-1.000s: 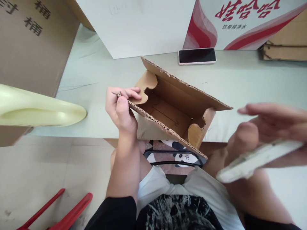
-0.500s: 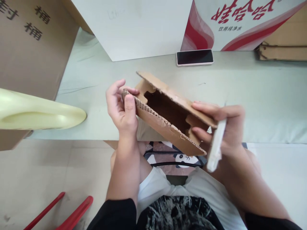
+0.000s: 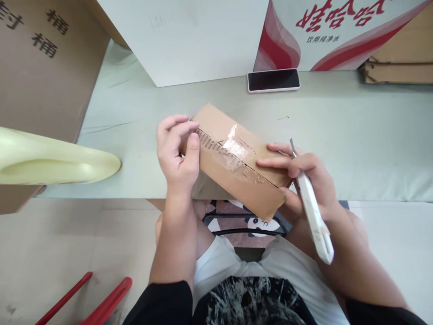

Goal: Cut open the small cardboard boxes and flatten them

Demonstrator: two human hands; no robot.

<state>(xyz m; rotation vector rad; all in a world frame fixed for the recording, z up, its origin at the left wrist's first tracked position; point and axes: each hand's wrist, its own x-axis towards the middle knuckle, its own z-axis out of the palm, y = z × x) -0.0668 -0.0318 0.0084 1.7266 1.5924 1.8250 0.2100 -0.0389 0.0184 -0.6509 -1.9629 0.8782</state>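
Between my hands a small brown cardboard box [image 3: 219,131] is held tilted over the front edge of the table. Its top flap lies folded down, with clear tape on it and torn, ribbed cardboard along the seam. My left hand [image 3: 179,151] grips the box's left end, thumb on the near side and fingers at the far side. At the right end, my right hand [image 3: 304,176] presses fingers on the flap with the thumb at the near corner. The same hand also holds a white utility knife [image 3: 314,216], its blade out and pointing away from me.
A phone [image 3: 274,81] lies on the pale green table [image 3: 355,135] before a white and red carton [image 3: 209,45]. Large brown cartons stand at the left [image 3: 50,90] and back right [image 3: 402,72]. A pale yellow rounded object [image 3: 61,155] juts in from the left. Red bars [image 3: 104,302] show low left.
The box's flap has come down over its opening, which showed a dark inside before. My right hand has moved slightly left onto the flap, and the knife has turned.
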